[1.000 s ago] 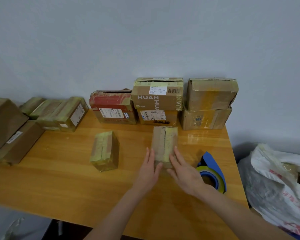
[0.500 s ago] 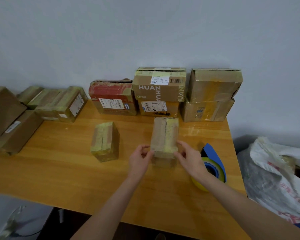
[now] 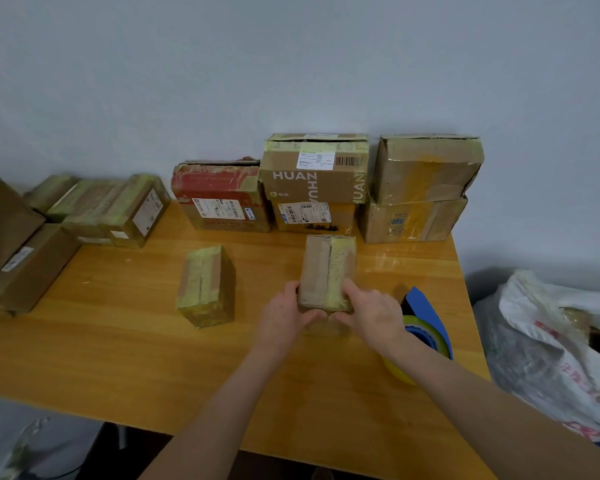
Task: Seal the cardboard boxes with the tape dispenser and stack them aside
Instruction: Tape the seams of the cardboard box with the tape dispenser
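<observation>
Cardboard box (image 3: 327,268) gripped at its near end by left hand (image 3: 284,315) and right hand (image 3: 371,313).

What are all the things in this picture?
held box: one, brown with yellowish tape, mid-table, between both hands
loose box: one, brown with yellowish tape, on the table to its left
back boxes: five, brown, one red-topped, by the wall, two pairs stacked
left boxes: several, brown, table's left end
tape dispenser: one, blue with yellow tape, right of the hands
table: one, orange wood
bag: one, white, right of the table
left hand: grips the held box
right hand: grips the held box
</observation>
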`<state>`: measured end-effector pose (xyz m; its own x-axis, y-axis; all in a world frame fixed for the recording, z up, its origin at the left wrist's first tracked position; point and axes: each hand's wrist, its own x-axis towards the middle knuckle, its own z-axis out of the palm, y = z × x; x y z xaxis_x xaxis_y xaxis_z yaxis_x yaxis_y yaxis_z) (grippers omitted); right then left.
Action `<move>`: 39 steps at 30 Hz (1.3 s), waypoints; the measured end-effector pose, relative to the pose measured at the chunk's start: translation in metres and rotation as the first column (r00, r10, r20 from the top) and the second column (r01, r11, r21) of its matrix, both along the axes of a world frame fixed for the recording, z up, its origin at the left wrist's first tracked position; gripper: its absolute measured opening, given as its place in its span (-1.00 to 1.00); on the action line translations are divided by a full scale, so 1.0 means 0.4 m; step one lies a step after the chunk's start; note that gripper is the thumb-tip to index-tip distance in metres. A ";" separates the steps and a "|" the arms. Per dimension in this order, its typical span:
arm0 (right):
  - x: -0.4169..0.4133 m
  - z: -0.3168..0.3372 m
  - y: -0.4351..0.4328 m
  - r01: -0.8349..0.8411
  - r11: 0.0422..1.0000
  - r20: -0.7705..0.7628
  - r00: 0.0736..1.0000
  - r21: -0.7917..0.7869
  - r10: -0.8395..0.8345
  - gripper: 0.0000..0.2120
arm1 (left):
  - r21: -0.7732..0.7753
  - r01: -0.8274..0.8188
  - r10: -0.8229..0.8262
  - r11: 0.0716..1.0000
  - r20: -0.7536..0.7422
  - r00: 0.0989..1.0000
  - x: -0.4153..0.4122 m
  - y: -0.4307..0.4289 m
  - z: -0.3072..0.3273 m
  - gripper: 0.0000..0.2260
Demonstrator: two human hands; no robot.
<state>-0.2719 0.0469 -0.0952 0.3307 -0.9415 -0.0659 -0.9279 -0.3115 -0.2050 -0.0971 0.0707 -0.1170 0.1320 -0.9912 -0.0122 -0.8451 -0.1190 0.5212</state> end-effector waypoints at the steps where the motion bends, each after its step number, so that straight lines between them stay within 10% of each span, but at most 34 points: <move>1: 0.000 -0.005 -0.003 -0.005 1.000 0.022 1.000 0.011 0.004 -0.62 | 0.011 0.012 -0.012 1.000 -0.024 1.000 0.005 -0.004 0.001 -0.43; 13: -0.055 -0.011 -0.025 -0.112 0.946 0.381 0.925 0.304 -0.013 -0.65 | -0.040 0.120 -0.126 0.992 -0.254 0.959 0.034 0.018 0.003 -0.60; 20: -0.008 -0.024 0.006 -0.003 0.965 0.427 0.897 0.263 -0.114 -0.67 | 0.015 0.029 -0.031 0.999 0.095 0.995 -0.017 -0.033 0.054 -0.56; 25: 0.018 -0.024 0.061 -0.230 0.898 0.618 0.784 0.376 -0.058 -0.66 | 0.160 0.092 -0.130 0.983 0.241 0.962 -0.050 -0.093 0.105 -0.29; 30: -0.073 0.007 0.018 0.069 0.968 0.510 0.840 0.241 -0.187 -0.83 | 0.424 0.259 -0.458 0.868 0.482 0.747 -0.031 -0.105 0.104 -0.22; 34: -0.120 0.032 -0.052 0.218 0.954 0.436 0.852 0.208 -0.290 -0.42 | 0.382 0.478 -0.612 0.791 0.502 0.611 0.019 -0.107 0.126 -0.31; 39: -0.082 0.002 -0.046 0.121 0.915 0.349 0.899 0.385 -0.266 -0.26 | 0.042 0.074 -0.082 0.996 0.219 0.972 -0.009 -0.044 0.096 -0.48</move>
<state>-0.3046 0.0285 -0.0942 0.2111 -0.9293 -0.3031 -0.7848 0.0237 -0.6193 -0.1009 0.0529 -0.0785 0.0573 -0.9980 -0.0250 -0.9459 -0.0622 0.3183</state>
